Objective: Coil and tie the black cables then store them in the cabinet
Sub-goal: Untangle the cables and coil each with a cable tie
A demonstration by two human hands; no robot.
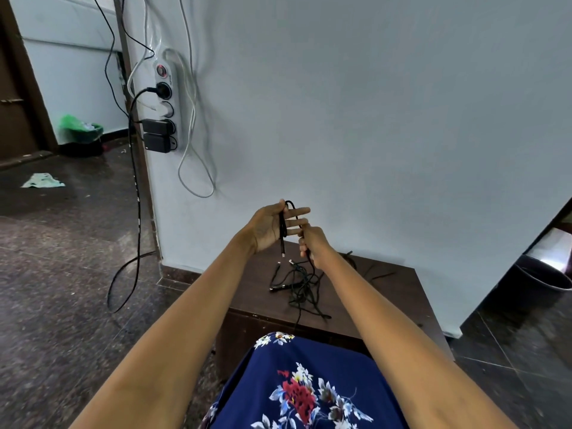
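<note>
A black cable (282, 226) loops over my left hand (272, 227), which is raised palm up with its fingers stretched out and the thumb pressing the loop. One metal-tipped end hangs below that palm. My right hand (311, 243) grips the same cable just right of the left hand's fingers, its fingers curled round it. From there the cable drops to a tangle of black cables (298, 284) lying on the dark brown cabinet (387, 292) against the wall.
A white power strip (167, 100) with black plugs hangs on the wall at left, with cords trailing to the floor. A dark bin (544, 280) stands at right. A green bag (79, 128) and paper scrap lie on the dark stone floor at left.
</note>
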